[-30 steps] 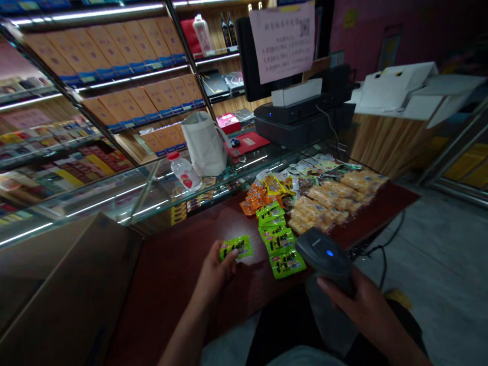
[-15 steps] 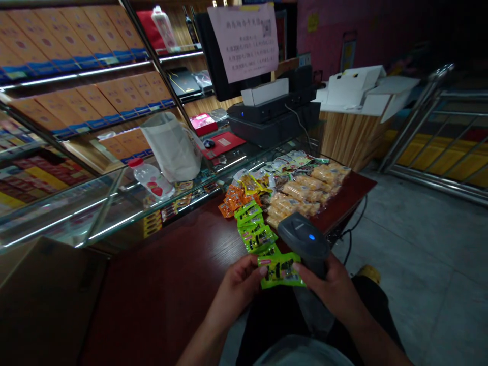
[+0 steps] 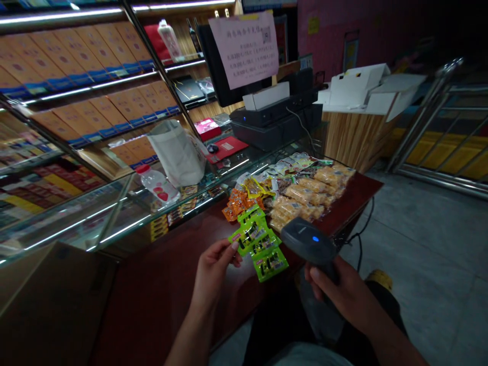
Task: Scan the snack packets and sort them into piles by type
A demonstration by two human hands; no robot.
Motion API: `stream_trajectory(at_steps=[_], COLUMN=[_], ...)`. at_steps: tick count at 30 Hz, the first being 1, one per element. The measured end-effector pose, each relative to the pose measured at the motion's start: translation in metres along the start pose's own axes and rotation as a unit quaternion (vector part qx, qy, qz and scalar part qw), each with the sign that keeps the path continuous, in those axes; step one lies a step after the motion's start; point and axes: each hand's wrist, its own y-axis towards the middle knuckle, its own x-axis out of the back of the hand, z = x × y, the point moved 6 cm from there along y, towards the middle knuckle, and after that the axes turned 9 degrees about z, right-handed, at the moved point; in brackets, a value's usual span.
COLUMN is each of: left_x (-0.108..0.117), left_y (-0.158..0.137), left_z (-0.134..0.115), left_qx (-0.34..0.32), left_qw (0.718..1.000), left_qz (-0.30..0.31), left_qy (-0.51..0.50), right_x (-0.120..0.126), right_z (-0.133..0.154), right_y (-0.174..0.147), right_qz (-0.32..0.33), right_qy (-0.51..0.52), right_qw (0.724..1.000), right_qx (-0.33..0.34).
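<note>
Between the thumb and fingers of my left hand (image 3: 217, 262) is the corner of a green snack packet (image 3: 247, 237). It lies over the row of other green packets on the dark red table (image 3: 163, 284). The nearest green packet (image 3: 270, 265) rests by the table's front edge, apart from both hands. My right hand (image 3: 339, 287) is wrapped round the handle of a dark grey barcode scanner (image 3: 308, 241), whose blue light is lit. The scanner's head points toward the packets and the bags of puffed snacks (image 3: 301, 198). Its lower handle is hidden by my fingers.
Orange packets (image 3: 241, 202) and yellow packets (image 3: 254, 187) lie behind the green ones. A glass counter (image 3: 118, 203) carries a bottle (image 3: 158, 184), a white bag (image 3: 179, 155) and a monitor (image 3: 213, 66) with a paper sign. A cardboard box (image 3: 49, 295) stands at left, a metal railing (image 3: 427, 117) at right.
The green packet held between both hands now lies at the table's front. My left hand has moved left and up onto another green packet. My right thumb has left the packet; the scanner stays in hand.
</note>
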Motion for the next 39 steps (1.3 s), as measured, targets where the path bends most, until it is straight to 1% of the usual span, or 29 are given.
stream_trajectory(at_steps=[3, 5, 8, 10, 14, 18, 23, 27, 35, 39], left_x=[0.005, 0.004, 0.002, 0.000, 0.002, 0.007, 0.009, 0.008, 0.011, 0.009], left_y=[0.001, 0.002, 0.001, 0.000, -0.001, 0.000, 0.001, 0.000, -0.001, -0.002], left_z=[-0.002, -0.004, -0.010, -0.013, -0.013, -0.005, 0.002, -0.003, -0.004, -0.006], left_qx=[-0.021, -0.030, -0.028, -0.019, -0.013, -0.017, 0.003, -0.003, -0.019, -0.013], left_qw=[0.999, 0.999, 0.998, 0.998, 0.997, 0.996, 0.997, 0.997, 0.995, 0.995], left_qz=[-0.021, -0.024, -0.026, -0.033, -0.053, -0.066, -0.070, -0.068, -0.074, -0.072], left_qy=[0.013, 0.023, 0.039, 0.049, 0.061, 0.058, 0.040, 0.047, 0.069, 0.070], right_x=[-0.011, -0.015, -0.015, -0.014, -0.016, -0.019, -0.019, -0.019, -0.017, -0.017], right_z=[0.002, 0.004, 0.009, 0.012, 0.017, 0.023, 0.022, 0.023, 0.024, 0.026], right_y=[-0.003, -0.002, -0.001, 0.000, 0.001, 0.001, 0.004, 0.005, 0.003, 0.003], right_qz=[0.051, 0.064, 0.043, 0.032, 0.046, 0.072, 0.072, 0.083, 0.074, 0.073], right_qy=[-0.016, -0.038, -0.072, -0.077, -0.073, -0.061, -0.062, -0.064, -0.062, -0.074], right_qw=[0.999, 0.997, 0.996, 0.995, 0.995, 0.994, 0.994, 0.993, 0.993, 0.992], right_qx=[0.000, 0.011, 0.036, 0.046, 0.047, 0.064, 0.049, 0.058, 0.069, 0.074])
